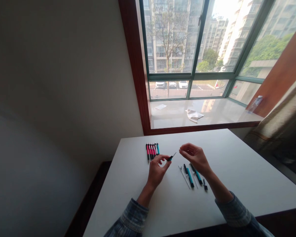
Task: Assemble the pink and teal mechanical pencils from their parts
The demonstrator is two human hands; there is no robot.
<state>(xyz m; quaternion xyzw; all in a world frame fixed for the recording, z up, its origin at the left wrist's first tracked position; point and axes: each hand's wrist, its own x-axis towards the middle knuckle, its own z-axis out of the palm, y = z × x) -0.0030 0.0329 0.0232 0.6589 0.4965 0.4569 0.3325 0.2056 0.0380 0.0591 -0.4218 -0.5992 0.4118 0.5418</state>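
Note:
My left hand (156,170) is closed in a pinch on a short black-and-teal pen barrel (170,158), and a thin refill tip (174,154) sticks out of it toward the upper right. Just beyond that tip, apart from it, my right hand (193,157) has thumb and fingertips pressed together; whatever is between them is too small to make out. Below the hands lie a thin pen refill (184,177), a teal-and-black pen body (189,176), another teal pen body (197,175) partly under my right hand, and a small black pen part (205,186).
A row of several pens (151,151), pink and teal with black, lies at the table's back left. The white table (177,210) stands below a windowsill (172,118) holding a crumpled cloth (194,115), a paper packet (160,106) and a clear bottle (255,104).

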